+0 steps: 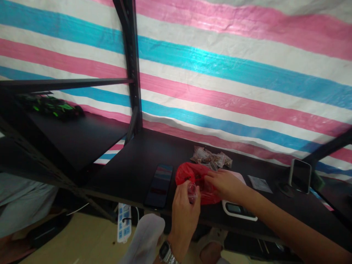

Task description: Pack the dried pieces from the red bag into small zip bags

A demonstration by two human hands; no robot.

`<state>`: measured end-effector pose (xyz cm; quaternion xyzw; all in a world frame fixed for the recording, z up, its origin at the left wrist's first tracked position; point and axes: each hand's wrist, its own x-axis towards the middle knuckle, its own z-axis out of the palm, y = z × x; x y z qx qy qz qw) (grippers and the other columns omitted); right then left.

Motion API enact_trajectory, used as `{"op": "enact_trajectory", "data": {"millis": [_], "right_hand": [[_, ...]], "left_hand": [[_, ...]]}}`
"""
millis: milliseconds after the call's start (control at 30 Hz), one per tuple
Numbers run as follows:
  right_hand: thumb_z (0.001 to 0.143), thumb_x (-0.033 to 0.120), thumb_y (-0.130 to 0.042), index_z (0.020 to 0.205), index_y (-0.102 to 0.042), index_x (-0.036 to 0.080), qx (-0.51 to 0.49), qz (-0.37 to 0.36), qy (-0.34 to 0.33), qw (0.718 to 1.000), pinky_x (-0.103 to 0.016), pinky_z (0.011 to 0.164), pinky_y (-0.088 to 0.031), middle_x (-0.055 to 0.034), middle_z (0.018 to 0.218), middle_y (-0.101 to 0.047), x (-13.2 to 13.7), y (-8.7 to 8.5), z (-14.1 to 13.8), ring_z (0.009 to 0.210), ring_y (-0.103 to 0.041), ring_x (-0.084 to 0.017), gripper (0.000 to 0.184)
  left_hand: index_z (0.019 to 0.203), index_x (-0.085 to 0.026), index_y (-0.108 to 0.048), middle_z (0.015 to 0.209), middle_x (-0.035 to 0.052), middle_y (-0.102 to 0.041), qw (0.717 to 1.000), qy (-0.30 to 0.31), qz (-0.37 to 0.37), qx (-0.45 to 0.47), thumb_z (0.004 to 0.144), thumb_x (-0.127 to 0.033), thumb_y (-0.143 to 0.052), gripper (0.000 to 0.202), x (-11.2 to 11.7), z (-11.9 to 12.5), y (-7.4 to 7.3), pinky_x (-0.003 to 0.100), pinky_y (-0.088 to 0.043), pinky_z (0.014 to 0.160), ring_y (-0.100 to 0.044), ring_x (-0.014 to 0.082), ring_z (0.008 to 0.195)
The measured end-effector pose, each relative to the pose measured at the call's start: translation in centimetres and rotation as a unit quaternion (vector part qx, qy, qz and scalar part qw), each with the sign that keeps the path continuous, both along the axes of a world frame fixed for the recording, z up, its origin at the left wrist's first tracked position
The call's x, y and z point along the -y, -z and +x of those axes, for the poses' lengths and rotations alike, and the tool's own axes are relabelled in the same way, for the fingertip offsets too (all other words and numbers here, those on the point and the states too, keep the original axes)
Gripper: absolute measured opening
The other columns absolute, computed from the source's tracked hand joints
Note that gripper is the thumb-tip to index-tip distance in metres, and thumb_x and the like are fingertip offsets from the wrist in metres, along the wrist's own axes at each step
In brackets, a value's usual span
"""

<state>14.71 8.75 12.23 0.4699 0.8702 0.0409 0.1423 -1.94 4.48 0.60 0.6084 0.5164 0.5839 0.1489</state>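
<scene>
A crumpled red plastic bag (211,196) lies open on the black shelf, its mouth facing me; dark contents inside are hard to make out. My left hand (184,207), with a watch on the wrist, is closed around a small clear plastic cup (192,190) at the bag's left side. From the right, my right hand (227,185) reaches over with curled fingers on the bag's rim; its fingertips are partly hidden. A white digital scale (244,215) shows beneath the bag and my right forearm. Behind the bag lie clear zip bags (210,158) of small brownish pieces.
A dark phone (159,187) lies left of the bag. To the right are a small flat clear packet (260,183) and an upright white-edged device (300,176). A green-black toy car (55,108) sits on the left shelf. A power strip (124,223) hangs below the edge.
</scene>
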Motion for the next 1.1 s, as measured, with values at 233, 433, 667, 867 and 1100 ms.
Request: {"op": "enact_trajectory", "data": {"millis": [233, 433, 667, 867, 1100], "right_hand": [[0.093, 0.024, -0.075, 0.121, -0.074, 0.017, 0.022, 0.061, 0.135, 0.989, -0.040, 0.096, -0.050, -0.0180, 0.118, -0.078, -0.9, -1.3, -0.2, 0.104, -0.075, -0.032, 0.029], [0.103, 0.044, -0.068, 0.113, -0.070, 0.020, -0.059, 0.067, 0.201, 0.976, -0.036, 0.092, -0.049, -0.0112, 0.113, -0.078, -0.9, -1.5, -1.4, 0.105, -0.074, -0.029, 0.026], [0.105, 0.043, -0.066, 0.112, -0.069, 0.020, -0.152, 0.060, 0.155, 0.974, -0.036, 0.095, -0.049, -0.0107, 0.122, -0.074, -1.3, 0.3, -3.7, 0.111, -0.071, -0.027, 0.024], [0.103, 0.028, -0.069, 0.116, -0.070, 0.016, -0.131, 0.032, 0.130, 0.982, -0.042, 0.107, -0.044, -0.0139, 0.132, -0.072, -1.2, 1.4, -3.5, 0.126, -0.064, -0.031, 0.017], [0.101, 0.034, -0.074, 0.107, -0.071, 0.020, -0.212, 0.005, 0.184, 0.960, -0.036, 0.094, -0.045, -0.0087, 0.121, -0.075, -1.1, 2.4, -2.3, 0.113, -0.068, -0.026, 0.016]], "left_hand": [[0.113, -0.019, -0.069, 0.098, 0.0101, -0.076, 1.000, -0.005, -0.015, 0.027, 0.106, -0.037, -0.058, 0.023, 0.0, -0.4, -0.4, 0.039, -0.065, 0.080, -0.076, 0.0239, 0.088], [0.109, -0.021, -0.069, 0.096, 0.0072, -0.074, 0.995, -0.032, -0.026, 0.095, 0.103, -0.045, -0.062, 0.026, 0.2, -0.7, -0.9, 0.034, -0.063, 0.075, -0.072, 0.0208, 0.083], [0.105, -0.021, -0.066, 0.093, 0.0036, -0.069, 0.980, -0.071, -0.022, 0.182, 0.100, -0.047, -0.065, 0.027, 0.3, -0.2, -1.3, 0.028, -0.061, 0.070, -0.069, 0.0167, 0.077], [0.107, -0.021, -0.068, 0.098, 0.0050, -0.065, 0.982, -0.094, -0.017, 0.163, 0.100, -0.050, -0.066, 0.030, 0.7, -0.1, -0.8, 0.030, -0.059, 0.073, -0.066, 0.0183, 0.084], [0.112, -0.021, -0.066, 0.108, 0.0076, -0.068, 0.967, -0.054, -0.136, 0.210, 0.095, -0.065, -0.066, 0.047, 1.7, 0.7, 0.3, 0.039, -0.055, 0.086, -0.068, 0.0241, 0.097]]}}
